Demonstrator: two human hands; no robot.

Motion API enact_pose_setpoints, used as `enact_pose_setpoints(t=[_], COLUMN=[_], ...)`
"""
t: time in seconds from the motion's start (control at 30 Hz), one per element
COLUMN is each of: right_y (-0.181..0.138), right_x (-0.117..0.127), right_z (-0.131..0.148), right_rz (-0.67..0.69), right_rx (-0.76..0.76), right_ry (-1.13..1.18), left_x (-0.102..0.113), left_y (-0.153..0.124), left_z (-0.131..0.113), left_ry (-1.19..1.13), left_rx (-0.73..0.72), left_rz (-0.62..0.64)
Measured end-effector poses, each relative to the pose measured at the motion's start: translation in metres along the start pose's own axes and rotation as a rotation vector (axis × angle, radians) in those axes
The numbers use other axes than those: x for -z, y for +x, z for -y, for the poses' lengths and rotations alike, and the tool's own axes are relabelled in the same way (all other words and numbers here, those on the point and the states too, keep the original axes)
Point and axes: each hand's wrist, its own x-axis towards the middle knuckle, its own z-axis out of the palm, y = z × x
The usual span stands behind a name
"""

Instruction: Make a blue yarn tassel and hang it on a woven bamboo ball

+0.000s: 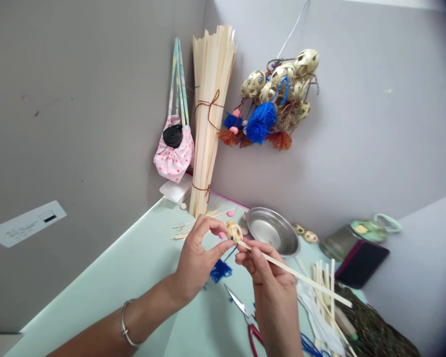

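My left hand pinches a small woven bamboo ball between thumb and fingers, above the pale green table. A blue tassel hangs below the ball. My right hand is closed on a long thin bamboo strip whose end meets the ball and whose length runs off to the lower right. A metal bangle sits on my left wrist.
A steel bowl stands just behind my hands. A tied bundle of bamboo strips leans in the corner beside a pink pouch. Woven balls with tassels hang on the wall. Red-handled scissors, loose strips, a phone lie nearby.
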Motion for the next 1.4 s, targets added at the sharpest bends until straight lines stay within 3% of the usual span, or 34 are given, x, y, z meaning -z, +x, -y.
enact_pose_setpoints(t=[0.13,0.47,0.63,0.77,0.9,1.07,1.4], right_y=[0.001,0.003,0.003,0.001,0.001,0.003,0.005], right_x=[0.0,-0.001,-0.001,0.0,0.005,0.009,0.013], right_z=[0.001,0.004,0.004,0.01,0.016,0.019,0.023], right_rz=[-0.004,-0.03,-0.03,-0.008,0.089,0.2,0.229], right_rx=[-0.008,0.001,0.011,0.058,0.166,0.262,0.172], right_ry=[-0.024,-0.017,-0.086,-0.274,-0.48,-0.572,-0.547], left_x=[0.002,0.006,0.009,0.012,0.017,0.02,0.015], left_y=[0.001,0.003,0.006,0.01,0.015,0.016,0.013], left_z=[0.0,-0.002,0.002,0.005,0.002,-0.004,-0.007], left_ry=[0.093,0.058,0.081,0.117,0.155,0.195,0.267], left_rx=[-0.131,-0.206,-0.195,-0.178,-0.163,-0.143,-0.155], left_rz=[0.012,0.068,0.086,0.14,0.21,0.251,0.245])
